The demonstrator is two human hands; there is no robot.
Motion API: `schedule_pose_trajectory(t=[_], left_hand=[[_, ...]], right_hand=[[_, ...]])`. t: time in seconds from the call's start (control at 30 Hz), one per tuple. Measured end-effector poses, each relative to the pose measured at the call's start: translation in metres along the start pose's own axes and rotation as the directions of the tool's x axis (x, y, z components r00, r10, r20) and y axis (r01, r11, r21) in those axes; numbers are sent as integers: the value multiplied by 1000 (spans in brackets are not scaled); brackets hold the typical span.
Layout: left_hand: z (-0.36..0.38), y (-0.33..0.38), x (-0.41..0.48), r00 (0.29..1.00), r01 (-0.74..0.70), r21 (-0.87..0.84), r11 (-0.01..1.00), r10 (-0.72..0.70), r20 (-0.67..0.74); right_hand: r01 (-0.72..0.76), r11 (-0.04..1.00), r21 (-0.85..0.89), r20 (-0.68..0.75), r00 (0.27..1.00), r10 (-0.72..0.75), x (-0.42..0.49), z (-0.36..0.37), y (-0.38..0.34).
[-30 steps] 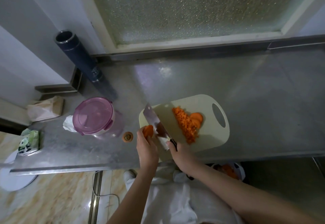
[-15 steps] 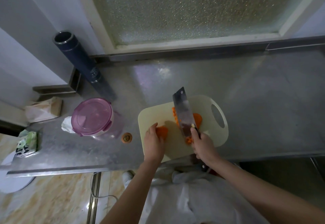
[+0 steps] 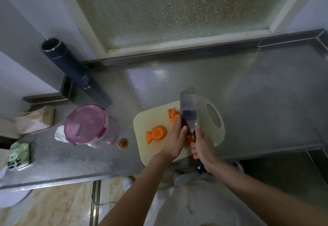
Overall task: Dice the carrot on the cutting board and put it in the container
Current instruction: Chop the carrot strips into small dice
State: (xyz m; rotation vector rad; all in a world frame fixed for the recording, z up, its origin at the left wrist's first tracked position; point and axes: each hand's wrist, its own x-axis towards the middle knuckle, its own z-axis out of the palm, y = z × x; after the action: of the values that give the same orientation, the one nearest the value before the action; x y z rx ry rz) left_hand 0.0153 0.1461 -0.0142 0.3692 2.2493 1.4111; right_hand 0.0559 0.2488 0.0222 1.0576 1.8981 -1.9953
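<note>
Head view: the right hand [image 3: 203, 145] has its fingers [image 3: 194, 151] curled tight round the dark handle of the cleaver [image 3: 189, 109]. The left hand [image 3: 174, 138] lies with fingers [image 3: 177, 124] straight and together along the blade's left face. Diced carrot [image 3: 173, 115] sits just past the left fingertips, with more of it between the two hands. Left of the left fingers lie uncut carrot slices [image 3: 156, 134] on the cutting board [image 3: 150, 117]. Farther left, off the board, a carrot end [image 3: 123, 143] lies on the steel counter [image 3: 248, 101]. Beyond it stands the container [image 3: 87, 124], its purple lid on.
</note>
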Motion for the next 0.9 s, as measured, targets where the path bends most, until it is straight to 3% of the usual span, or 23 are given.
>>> schedule_pose_trajectory(t=[0.1,0.2,0.27,0.33,0.4,0.43,0.53,0.57,0.63,0.9], left_hand=[[-5,2,-1,990,82,10,997,-80,-119],[-20,16,-2,935,10,126,992,36,-353],[-34,31,0,841,-65,162,985,142,-523],[-47,46,0,785,-166,233,958,272,-557],[-59,57,-3,777,-277,303,912,399,-487],[-63,60,-6,799,-327,321,889,441,-410],[-68,53,-6,924,-372,305,877,382,28],[-66,48,-6,933,-356,307,883,318,168],[-59,37,-4,923,-333,303,893,242,300],[-34,38,29,936,-200,377,905,62,347]], right_hand=[[15,998,-58,-44,999,-17,6,-3,5],[159,947,-279,-51,982,-180,10,-10,2],[304,818,-488,51,946,-321,9,-20,-1],[455,524,-720,200,859,-472,8,-31,-1],[534,179,-826,331,718,-613,12,-40,4],[550,68,-832,388,667,-636,13,-42,7],[544,-123,-830,472,567,-675,15,-46,12],[544,-143,-827,478,545,-689,15,-46,12],[552,-156,-819,483,518,-706,16,-46,15],[604,-68,-794,500,585,-639,14,-48,21]])
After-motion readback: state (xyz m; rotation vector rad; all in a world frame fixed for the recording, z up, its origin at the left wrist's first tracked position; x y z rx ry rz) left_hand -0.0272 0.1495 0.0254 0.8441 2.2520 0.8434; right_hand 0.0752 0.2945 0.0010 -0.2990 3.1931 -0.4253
